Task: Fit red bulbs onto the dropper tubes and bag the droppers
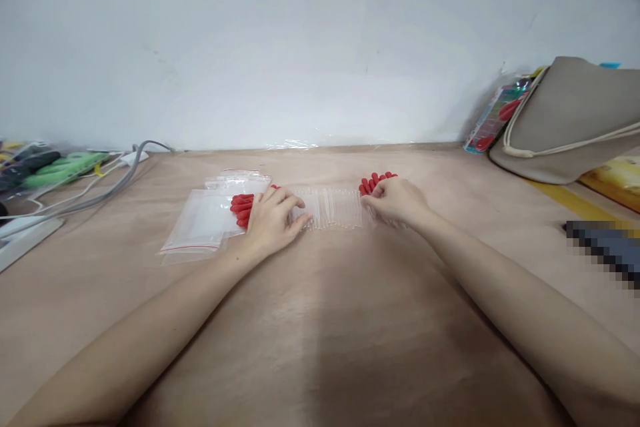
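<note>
A row of several clear plastic tubes (334, 208) lies across the middle of the brown table (320, 320). Red caps (242, 205) show at its left end and more red caps (376, 181) at its right end. My left hand (274, 220) rests flat on the left part of the tubes, fingers stretched out over them. My right hand (395, 200) has its fingers curled, pinching at the right end of the tubes beside the red caps there.
Clear zip bags (205, 221) with red seal lines lie left of the tubes. Grey cables (107, 190) and green objects (63, 169) sit at far left. A beige bag (570, 121) and a colourful packet (493, 117) lean at the right, against the white wall.
</note>
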The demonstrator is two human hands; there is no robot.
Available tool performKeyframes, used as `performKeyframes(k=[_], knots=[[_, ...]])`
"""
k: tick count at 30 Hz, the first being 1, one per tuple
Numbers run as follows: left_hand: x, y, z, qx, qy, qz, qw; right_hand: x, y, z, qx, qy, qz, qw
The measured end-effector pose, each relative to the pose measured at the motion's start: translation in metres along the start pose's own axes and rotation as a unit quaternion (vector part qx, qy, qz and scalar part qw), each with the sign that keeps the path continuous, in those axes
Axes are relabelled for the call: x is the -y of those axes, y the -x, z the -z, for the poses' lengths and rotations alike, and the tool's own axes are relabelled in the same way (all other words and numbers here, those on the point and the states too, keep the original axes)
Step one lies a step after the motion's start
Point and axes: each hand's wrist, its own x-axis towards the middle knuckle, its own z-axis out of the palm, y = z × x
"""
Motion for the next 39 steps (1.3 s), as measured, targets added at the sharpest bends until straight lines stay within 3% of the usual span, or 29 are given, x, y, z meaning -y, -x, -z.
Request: performKeyframes(k=[12,15,18,22,29,37,39], knots=[[0.051,-0.039,0.035,0.115,-0.094,0.195,0.97,0.027,-0.005,-0.012,0.041,0.081,-0.054,0.994],[0.058,-0.051,0.031,0.175,-0.106,0.181,0.962,0.03,-0.004,-0.012,0.049,0.081,-0.058,0.994],[0.059,-0.059,0.023,0.242,-0.128,0.124,0.954,0.03,-0.002,-0.012,0.051,0.077,-0.048,0.995],[0.059,-0.063,0.016,0.287,-0.156,0.083,0.941,0.029,0.003,-0.01,0.031,0.069,-0.029,0.997],[0.06,-0.06,0.012,0.249,-0.091,0.06,0.962,0.017,0.016,-0.009,-0.015,0.058,0.045,0.997],[0.058,-0.06,0.014,0.24,-0.046,0.105,0.964,0.002,0.031,-0.008,-0.093,0.027,0.097,0.991],[0.055,-0.058,0.018,0.207,-0.029,0.116,0.971,-0.002,0.031,-0.011,-0.111,-0.006,0.124,0.986]])
